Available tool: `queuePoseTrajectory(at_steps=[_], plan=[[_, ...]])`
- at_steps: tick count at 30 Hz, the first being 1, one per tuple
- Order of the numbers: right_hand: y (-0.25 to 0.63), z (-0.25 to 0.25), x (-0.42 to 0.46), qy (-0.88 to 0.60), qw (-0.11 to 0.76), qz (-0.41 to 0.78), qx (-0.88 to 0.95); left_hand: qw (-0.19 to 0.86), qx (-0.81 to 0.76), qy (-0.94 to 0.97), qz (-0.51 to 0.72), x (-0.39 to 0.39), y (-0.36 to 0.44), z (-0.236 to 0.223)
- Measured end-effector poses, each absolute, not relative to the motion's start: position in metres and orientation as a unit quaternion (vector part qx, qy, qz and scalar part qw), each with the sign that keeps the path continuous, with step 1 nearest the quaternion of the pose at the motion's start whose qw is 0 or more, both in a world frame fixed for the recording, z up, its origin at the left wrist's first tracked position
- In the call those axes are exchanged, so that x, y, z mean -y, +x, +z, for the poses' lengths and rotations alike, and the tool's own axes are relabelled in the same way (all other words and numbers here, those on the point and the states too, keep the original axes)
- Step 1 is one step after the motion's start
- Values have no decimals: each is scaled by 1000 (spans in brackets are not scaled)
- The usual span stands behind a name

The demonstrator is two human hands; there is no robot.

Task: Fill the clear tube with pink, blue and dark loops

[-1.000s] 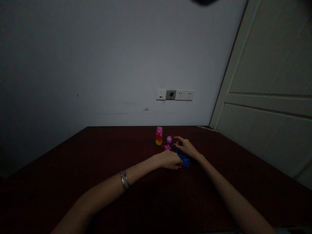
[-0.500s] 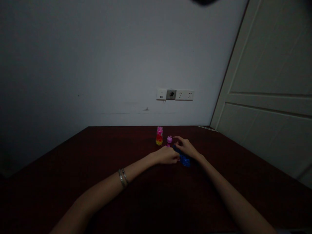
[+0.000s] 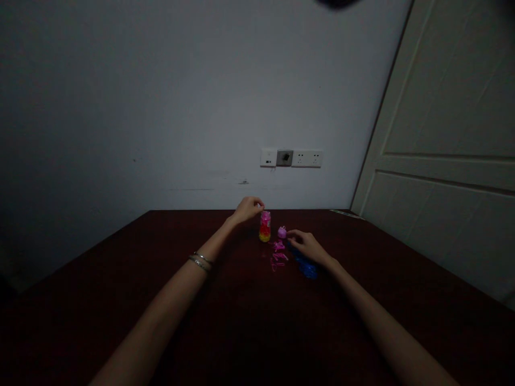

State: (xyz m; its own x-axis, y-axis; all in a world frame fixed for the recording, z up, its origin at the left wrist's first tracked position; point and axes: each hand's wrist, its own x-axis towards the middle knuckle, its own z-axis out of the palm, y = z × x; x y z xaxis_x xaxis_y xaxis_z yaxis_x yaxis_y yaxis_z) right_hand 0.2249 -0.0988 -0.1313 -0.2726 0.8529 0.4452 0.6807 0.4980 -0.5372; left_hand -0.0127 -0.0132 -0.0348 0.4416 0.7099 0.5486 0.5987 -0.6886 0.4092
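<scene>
Nearest are both bare forearms over the dark red-brown table (image 3: 249, 321), the left one coming in from 7 o'clock and the right from 5 o'clock. Two silvery bangles (image 3: 200, 262) circle the left wrist.

Farther up, a heap of blue pieces (image 3: 309, 269) lies on the table, partly covered by the right hand (image 3: 309, 247) at its 12 o'clock. That hand is loosely curved, thumb and forefinger a little apart with nothing visible between them; whether it touches the heap is unclear. At the heap's 10 o'clock, thin pink pieces (image 3: 279, 257) lie scattered, and a second pink cluster (image 3: 278, 245) sits just beyond them.

Next comes a small pink cap (image 3: 282, 233) with loops on top, near the right fingertips at their 9 o'clock; I cannot tell whether they touch it.

At the cap's 9 o'clock, a clear jar (image 3: 264, 228) stands upright, filled yellow at the bottom, red in the middle and pink at the top. The left hand (image 3: 247, 209) arches at its 10 o'clock, fingertips brought close together at the mouth; I cannot tell whether they pinch anything.

Beyond, sockets (image 3: 307, 158) sit on the pale wall (image 3: 193, 107) toward 1 o'clock, and a panelled door (image 3: 442, 134) stands at 2 o'clock.
</scene>
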Motion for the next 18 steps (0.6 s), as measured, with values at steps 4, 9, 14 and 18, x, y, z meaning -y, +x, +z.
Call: queuePoseTrajectory(at_steps=[4, 9, 14, 18], plan=[[224, -132, 99, -481, 359, 126, 790, 105, -386, 850, 343, 7, -11, -39], [223, -131, 101, -482, 353, 128, 791, 141, -388, 851, 326, 8, -11, -36], [222, -129, 102, -482, 350, 128, 793, 145, -391, 850, 323, 11, -11, -33], [220, -127, 104, -483, 344, 131, 794, 134, -388, 852, 325, 12, -10, -32]])
